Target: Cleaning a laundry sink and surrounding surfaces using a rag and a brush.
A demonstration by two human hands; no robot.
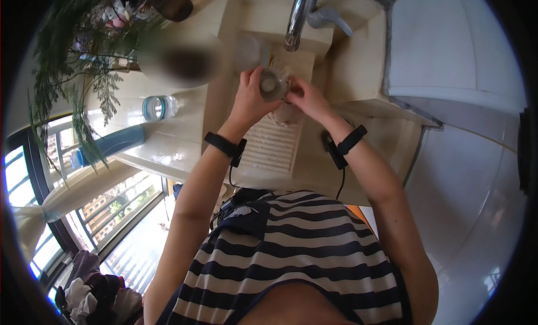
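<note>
My left hand is closed around a round, translucent cup-like container, its mouth turned up towards me. Close against the container's right side, my right hand has its thumb and fingers bent together; whether they pinch something is too small to tell. Both hands are over a sink with a ribbed washboard. Beneath the hands lies a crumpled, clear plastic-like item, partly hidden by them. A chrome faucet points down just beyond the hands.
On the counter at the left stand a clear glass with a blue band, a blue cylindrical bottle lying on its side, and a blurred pale round object. Feathery green branches hang over that side. A tiled wall borders the sink at the right.
</note>
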